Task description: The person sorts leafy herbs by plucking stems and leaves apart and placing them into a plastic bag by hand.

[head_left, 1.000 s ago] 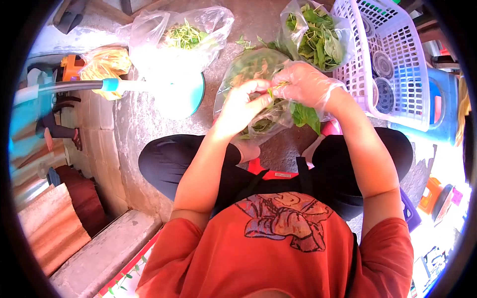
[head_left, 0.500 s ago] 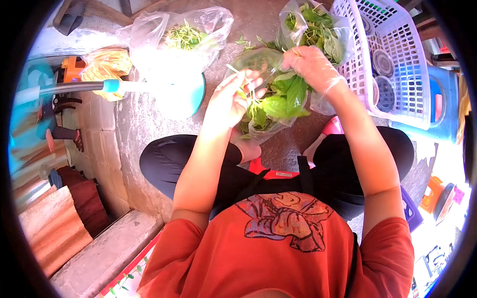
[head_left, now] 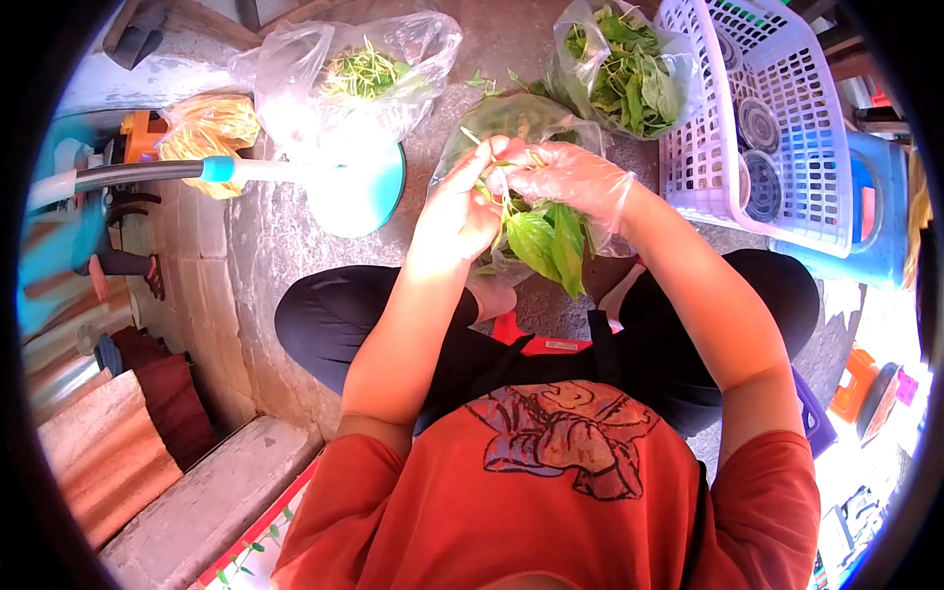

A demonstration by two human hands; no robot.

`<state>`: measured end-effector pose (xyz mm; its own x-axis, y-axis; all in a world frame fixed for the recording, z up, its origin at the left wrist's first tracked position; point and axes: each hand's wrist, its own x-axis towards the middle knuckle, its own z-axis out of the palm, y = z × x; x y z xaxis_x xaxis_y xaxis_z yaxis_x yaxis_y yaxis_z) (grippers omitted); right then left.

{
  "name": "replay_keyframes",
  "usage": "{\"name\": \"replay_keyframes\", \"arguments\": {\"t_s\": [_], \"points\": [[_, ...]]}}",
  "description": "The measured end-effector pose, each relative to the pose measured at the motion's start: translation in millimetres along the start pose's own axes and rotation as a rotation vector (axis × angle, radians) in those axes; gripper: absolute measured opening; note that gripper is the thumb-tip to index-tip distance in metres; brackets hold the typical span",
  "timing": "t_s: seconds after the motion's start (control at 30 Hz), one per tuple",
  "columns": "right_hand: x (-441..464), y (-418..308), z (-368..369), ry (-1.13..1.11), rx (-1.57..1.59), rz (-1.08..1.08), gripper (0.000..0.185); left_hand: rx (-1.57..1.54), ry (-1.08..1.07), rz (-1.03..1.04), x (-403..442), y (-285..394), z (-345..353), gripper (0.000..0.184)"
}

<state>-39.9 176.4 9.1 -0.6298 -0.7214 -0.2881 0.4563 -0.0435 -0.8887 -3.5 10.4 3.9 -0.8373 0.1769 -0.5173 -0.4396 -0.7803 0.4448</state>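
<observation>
A leafy green sprig [head_left: 532, 242] hangs from my closed fingers in front of my knees. My left hand [head_left: 460, 208] pinches its pale stem near the top. My right hand [head_left: 575, 183], in a thin clear plastic glove, has its fingers closed at the same stem, close to the left fingertips. Beneath both hands lies an open clear plastic bag [head_left: 470, 126] with greens in it, partly hidden by them. A second clear bag [head_left: 685, 81] stands beyond my right hand, holding loose picked leaves [head_left: 634, 79].
At the upper left lies a clear bag [head_left: 295, 64] with cut stems [head_left: 364, 71]. Below it is a round teal-edged fan-like object [head_left: 379, 202] on a pole. A white plastic basket [head_left: 787, 221] with clear round containers stands at the right, beside a blue container [head_left: 885, 211].
My right hand has moved left and down from beside the leaf bag to meet my left hand at the stem. The sprig's leaves now hang lower.
</observation>
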Motion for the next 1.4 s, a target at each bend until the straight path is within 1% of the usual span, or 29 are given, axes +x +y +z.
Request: {"name": "replay_keyframes", "arguments": {"t_s": [0.07,0.17,0.27,0.37,0.47,0.6,0.67,0.77,0.8,0.83,0.93,1.03,1.13,1.23,1.33,1.4], "points": [[2,5,-2,-0.043,-0.004,-0.044,0.021,0.031,-0.007,0.018,-2,0,4,0.026],[0,2,-2,0.011,-0.148,0.009,0.022,0.028,-0.033,0.015,-1,1,3,0.026],[-1,-3,1,0.012,-0.131,0.046,0.023,-0.012,-0.058,-0.018,-3,4,4,0.025],[-2,-6,15,0.155,0.118,-0.006,0.022,0.027,-0.102,0.101,2,1,0,0.023],[4,5,18,0.277,0.365,-0.019,0.021,0.024,0.013,0.211,1,-7,6,0.023],[4,13,17,0.331,0.349,-0.091,0.018,-0.006,0.003,0.304,4,-8,6,0.023],[4,8,20,0.346,0.315,-0.074,0.017,0.012,-0.012,0.333,4,-7,9,0.023],[6,9,26,0.349,0.219,-0.09,0.016,0.088,0.092,0.387,6,-10,12,0.024],[6,9,28,0.347,0.181,-0.102,0.016,0.094,0.102,0.382,5,-10,14,0.024],[6,7,29,0.394,0.026,-0.114,0.013,0.1,0.113,0.378,3,-10,17,0.024],[12,23,23,0.323,0.026,-0.208,0.011,0.071,0.13,0.361,1,-11,23,0.024],[6,13,28,0.305,0.214,-0.121,0.011,0.077,0.128,0.388,3,-11,21,0.024],[11,24,25,0.342,0.174,-0.183,0.009,0.064,0.094,0.414,1,-11,23,0.024],[7,23,23,0.286,0.542,-0.161,0.006,0.088,0.09,0.43,-3,-15,28,0.024],[9,29,29,0.386,0.554,-0.316,0.004,0.099,0.135,0.398,-6,-18,29,0.025],[10,33,30,0.407,0.535,-0.316,0.007,0.108,0.155,0.381,-5,-19,27,0.025]]}}
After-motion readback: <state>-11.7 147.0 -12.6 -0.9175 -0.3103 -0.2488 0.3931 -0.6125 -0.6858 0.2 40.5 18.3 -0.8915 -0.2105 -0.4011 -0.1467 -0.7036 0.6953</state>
